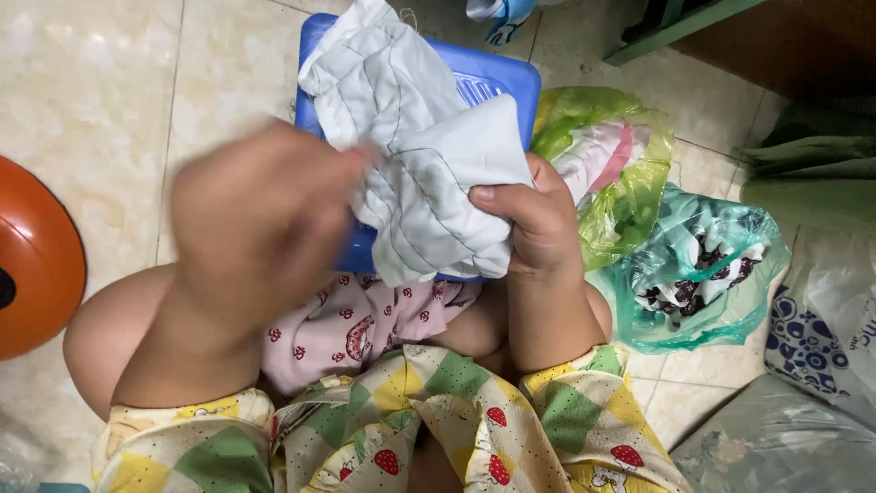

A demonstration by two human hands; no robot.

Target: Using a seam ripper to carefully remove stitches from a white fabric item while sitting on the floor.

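Observation:
My right hand (pixel 538 219) grips the lower right corner of a white quilted cloth (pixel 420 155) with grey stitch lines. My left hand (pixel 260 215), blurred by motion, is at the cloth's left edge with its fingers closed on it. The cloth is held over a blue plastic stool (pixel 493 78) on the tiled floor. A pink patterned cloth (pixel 365 324) lies across my lap under both hands. I wear checked yellow-green shorts with a strawberry print (pixel 438 429).
A yellow-green plastic bag (pixel 630 183) with pink fabric and a teal plastic bag (pixel 703 274) with dark patterned fabric lie at the right. An orange round object (pixel 36 260) sits at the left edge. More bags (pixel 821 329) fill the right corner. A green frame (pixel 675 27) stands behind.

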